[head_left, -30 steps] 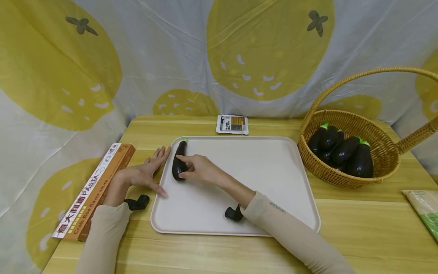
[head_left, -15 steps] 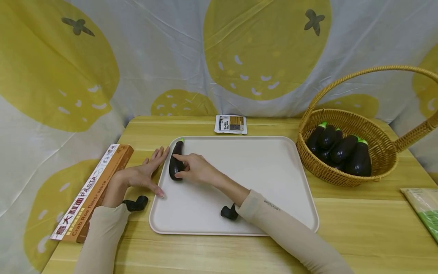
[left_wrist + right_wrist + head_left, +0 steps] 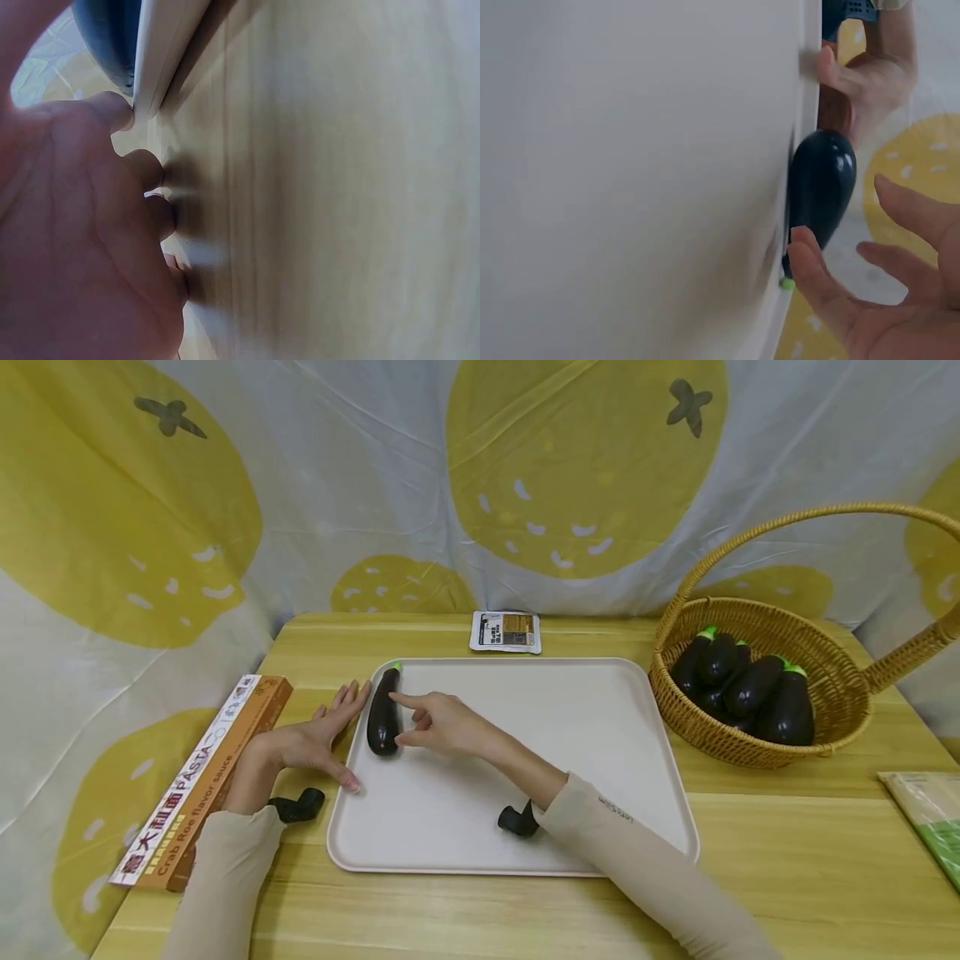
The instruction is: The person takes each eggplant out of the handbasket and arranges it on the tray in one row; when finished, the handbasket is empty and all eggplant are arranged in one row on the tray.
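A dark purple eggplant (image 3: pixel 383 718) with a green stem end lies lengthwise along the left side of a pale rectangular tray (image 3: pixel 540 743). My right hand (image 3: pixel 448 727) is just right of it, thumb and index finger spread; the right wrist view shows these fingers loose around the eggplant (image 3: pixel 821 187), not gripping it. At the tray's left rim rests my left hand (image 3: pixel 318 745), fingers extended and thumb touching the edge. In the left wrist view, its fingertips meet the wooden table (image 3: pixel 337 187) and the tray's side.
A wicker basket (image 3: pixel 697 731) with a tall handle stands right of the tray, holding several eggplants (image 3: pixel 753 685). An orange pasta box (image 3: pixel 217 768) lies beside the left forearm. Behind the tray is a small packet (image 3: pixel 506 632); a green-and-tan package (image 3: pixel 926 814) lies far right.
My right hand has let go of the eggplant and drawn slightly right, its fingers opening. The eggplant has shifted slightly left on the tray. The left hand stays in place.
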The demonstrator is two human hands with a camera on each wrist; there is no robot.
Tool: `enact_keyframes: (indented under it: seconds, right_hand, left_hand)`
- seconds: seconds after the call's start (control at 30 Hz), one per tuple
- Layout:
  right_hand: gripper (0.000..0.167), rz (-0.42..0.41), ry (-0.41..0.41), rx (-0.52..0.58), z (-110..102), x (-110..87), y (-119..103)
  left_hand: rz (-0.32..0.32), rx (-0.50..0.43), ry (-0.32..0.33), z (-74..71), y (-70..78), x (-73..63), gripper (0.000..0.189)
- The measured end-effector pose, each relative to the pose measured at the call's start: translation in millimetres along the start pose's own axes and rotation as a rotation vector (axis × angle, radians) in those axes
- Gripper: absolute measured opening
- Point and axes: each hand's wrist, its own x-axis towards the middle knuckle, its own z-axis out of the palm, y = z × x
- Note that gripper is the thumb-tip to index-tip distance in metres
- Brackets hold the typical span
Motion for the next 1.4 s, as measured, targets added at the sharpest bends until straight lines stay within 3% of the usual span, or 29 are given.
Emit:
enact_keyframes:
  seconds: [0.17, 0.37, 0.6, 0.87, 0.97, 1.13, 1.27, 1.4]
  right_hand:
    - [0.068, -0.013, 0.005, -0.002, -29.9, -28.6, 7.3]
    - [0.068, -0.017, 0.027, -0.021, -74.0, -80.0, 15.9]
    - [0.07, 0.066, 0.13, -0.17, -119.5, -148.6, 29.9]
    - [0.064, 0.145, 0.238, -0.231, -163.2, -210.2, 53.5]
    - [0.062, 0.164, 0.292, -0.251, -176.3, -225.7, 67.2]
    - [0.064, 0.268, 0.367, -0.243, -196.8, -242.6, 90.4]
    - [0.071, 0.38, 0.408, -0.233, -213.9, -244.5, 106.7]
    - [0.082, 0.487, 0.393, -0.236, -228.9, -242.4, 118.0]
  left_hand:
    - [0.001, -0.002, 0.004, 0.1, -0.6, -3.2, 0.152]
    - [0.013, -0.028, 0.008, 2.2, -2.6, -6.6, 0.151]
    - [0.016, -0.026, 0.012, 3.8, -2.8, -5.9, 0.152]
    - [0.018, -0.016, 0.013, 2.3, -1.1, -5.1, 0.152]
    - [0.014, -0.007, 0.013, 2.2, -0.8, -3.8, 0.152]
    - [0.017, -0.001, 0.013, 2.1, -1.1, -2.1, 0.152]
    - [0.019, -0.002, 0.01, 1.6, -1.1, -1.5, 0.152]
    - [0.016, -0.006, 0.008, 1.0, -0.8, -0.8, 0.152]
